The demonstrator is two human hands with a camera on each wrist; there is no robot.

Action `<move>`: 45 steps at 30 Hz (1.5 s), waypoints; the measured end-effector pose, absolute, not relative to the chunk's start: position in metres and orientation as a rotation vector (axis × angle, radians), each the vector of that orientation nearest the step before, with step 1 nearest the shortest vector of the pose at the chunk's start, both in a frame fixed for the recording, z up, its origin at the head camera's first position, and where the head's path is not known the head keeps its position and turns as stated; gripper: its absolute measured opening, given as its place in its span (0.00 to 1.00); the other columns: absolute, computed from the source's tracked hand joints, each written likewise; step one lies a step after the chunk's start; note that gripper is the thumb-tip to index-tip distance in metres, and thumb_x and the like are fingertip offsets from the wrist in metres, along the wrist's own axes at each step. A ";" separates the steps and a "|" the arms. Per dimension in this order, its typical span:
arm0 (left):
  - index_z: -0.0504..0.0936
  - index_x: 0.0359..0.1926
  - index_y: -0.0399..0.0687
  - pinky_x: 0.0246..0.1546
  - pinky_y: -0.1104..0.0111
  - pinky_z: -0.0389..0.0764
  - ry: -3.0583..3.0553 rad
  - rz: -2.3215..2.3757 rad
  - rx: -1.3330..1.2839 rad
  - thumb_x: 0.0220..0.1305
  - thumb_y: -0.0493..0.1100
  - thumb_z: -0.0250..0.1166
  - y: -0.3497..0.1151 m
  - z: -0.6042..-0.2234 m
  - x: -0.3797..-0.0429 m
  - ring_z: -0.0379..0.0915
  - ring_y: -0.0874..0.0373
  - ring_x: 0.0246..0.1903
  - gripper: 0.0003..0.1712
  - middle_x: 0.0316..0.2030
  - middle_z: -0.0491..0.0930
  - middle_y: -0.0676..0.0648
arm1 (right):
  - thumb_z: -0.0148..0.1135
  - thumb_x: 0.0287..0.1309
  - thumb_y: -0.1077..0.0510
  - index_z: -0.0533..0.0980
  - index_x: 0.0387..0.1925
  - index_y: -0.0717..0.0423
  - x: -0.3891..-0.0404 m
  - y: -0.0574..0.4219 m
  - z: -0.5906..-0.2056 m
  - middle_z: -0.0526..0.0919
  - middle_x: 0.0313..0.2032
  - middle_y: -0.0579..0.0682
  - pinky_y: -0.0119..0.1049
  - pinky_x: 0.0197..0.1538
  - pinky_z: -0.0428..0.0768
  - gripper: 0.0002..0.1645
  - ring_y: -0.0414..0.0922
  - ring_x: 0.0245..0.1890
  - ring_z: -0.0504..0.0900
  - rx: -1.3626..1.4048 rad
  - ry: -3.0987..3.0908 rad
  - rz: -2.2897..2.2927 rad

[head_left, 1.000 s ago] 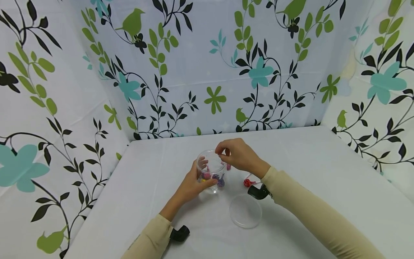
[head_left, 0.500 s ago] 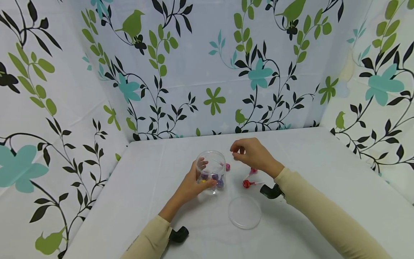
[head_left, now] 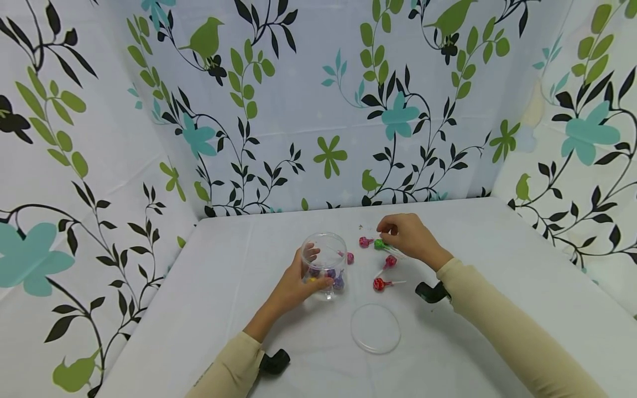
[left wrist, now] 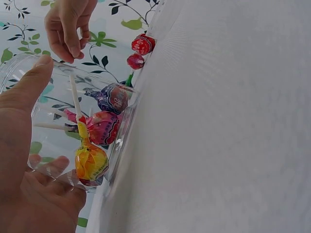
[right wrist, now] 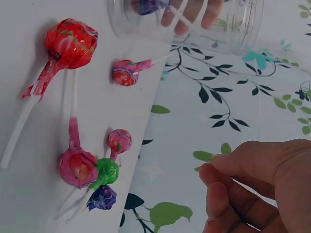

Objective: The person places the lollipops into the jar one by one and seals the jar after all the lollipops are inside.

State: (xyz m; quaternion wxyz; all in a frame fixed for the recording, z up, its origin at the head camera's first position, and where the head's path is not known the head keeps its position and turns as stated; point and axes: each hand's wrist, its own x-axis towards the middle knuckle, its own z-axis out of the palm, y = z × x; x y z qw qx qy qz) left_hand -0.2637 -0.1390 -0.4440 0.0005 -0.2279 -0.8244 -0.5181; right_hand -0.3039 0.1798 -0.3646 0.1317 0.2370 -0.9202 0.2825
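My left hand [head_left: 293, 284] grips a clear plastic jar [head_left: 324, 263] from its left side, thumb across the front. Inside, the left wrist view shows wrapped lollipops: a yellow lollipop [left wrist: 91, 162], a pink lollipop [left wrist: 103, 127] and a purple lollipop [left wrist: 114, 98]. My right hand [head_left: 410, 237] hovers by a green lollipop [head_left: 380, 244], fingers loosely curled and thumb near the index finger. Nothing shows between its fingertips in the right wrist view. Beside the green one lie a pink-red lollipop [head_left: 365, 242] and a dark blue lollipop [right wrist: 102, 198].
A red lollipop [head_left: 379, 284] and another pink lollipop [head_left: 390, 261] lie right of the jar. One small pink lollipop [right wrist: 125, 73] is close to the jar's side. A clear round lid [head_left: 375, 349] lies nearer me on the white table [head_left: 239, 265]. Patterned cloth [head_left: 278, 99] walls the back and sides.
My right hand has moved from over the jar's mouth to the right, uncovering the lollipops on the table. My left hand keeps holding the jar in place.
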 end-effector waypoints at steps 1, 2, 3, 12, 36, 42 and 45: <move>0.51 0.80 0.52 0.70 0.44 0.63 -2.587 -1.634 -0.717 0.62 0.55 0.77 -0.139 -0.444 -0.264 0.65 0.41 0.71 0.57 0.75 0.64 0.42 | 0.68 0.64 0.66 0.87 0.40 0.58 -0.306 0.182 -0.366 0.85 0.33 0.47 0.42 0.39 0.81 0.05 0.47 0.35 0.79 0.673 -2.680 0.822; 0.51 0.80 0.52 0.70 0.44 0.63 -2.587 -1.637 -0.718 0.62 0.55 0.77 -0.139 -0.444 -0.264 0.65 0.41 0.71 0.57 0.75 0.64 0.42 | 0.68 0.64 0.65 0.87 0.40 0.58 -0.307 0.184 -0.367 0.85 0.32 0.47 0.41 0.39 0.81 0.05 0.47 0.35 0.79 0.659 -2.688 0.821; 0.51 0.80 0.52 0.70 0.44 0.63 -2.588 -1.635 -0.716 0.62 0.55 0.77 -0.139 -0.444 -0.264 0.66 0.42 0.70 0.57 0.75 0.64 0.42 | 0.68 0.64 0.65 0.87 0.40 0.58 -0.309 0.186 -0.369 0.85 0.32 0.47 0.41 0.38 0.81 0.05 0.47 0.34 0.78 0.647 -2.697 0.820; 0.52 0.80 0.54 0.67 0.45 0.68 -2.598 -1.599 -0.695 0.61 0.57 0.77 -0.139 -0.445 -0.264 0.71 0.47 0.66 0.56 0.75 0.65 0.45 | 0.68 0.65 0.65 0.87 0.41 0.62 -0.318 0.197 -0.380 0.84 0.33 0.49 0.42 0.37 0.81 0.06 0.50 0.35 0.79 0.575 -2.754 0.844; 0.51 0.80 0.53 0.69 0.44 0.64 -2.575 -1.634 -0.715 0.62 0.56 0.77 -0.140 -0.448 -0.266 0.65 0.40 0.71 0.57 0.75 0.65 0.45 | 0.67 0.66 0.66 0.86 0.43 0.64 -0.337 0.206 -0.406 0.85 0.36 0.53 0.43 0.39 0.84 0.06 0.51 0.36 0.79 0.461 -2.902 0.831; 0.52 0.80 0.54 0.69 0.44 0.65 -2.580 -1.620 -0.692 0.61 0.56 0.78 -0.139 -0.447 -0.264 0.66 0.40 0.70 0.57 0.75 0.66 0.49 | 0.67 0.66 0.65 0.85 0.44 0.64 -0.340 0.207 -0.412 0.85 0.37 0.54 0.43 0.40 0.84 0.07 0.52 0.37 0.79 0.430 -2.933 0.838; 0.52 0.80 0.53 0.69 0.44 0.65 -2.579 -1.624 -0.695 0.61 0.56 0.78 -0.139 -0.447 -0.265 0.65 0.39 0.70 0.57 0.75 0.65 0.47 | 0.67 0.66 0.64 0.85 0.44 0.64 -0.341 0.208 -0.414 0.85 0.37 0.54 0.43 0.40 0.84 0.08 0.52 0.37 0.79 0.415 -2.948 0.842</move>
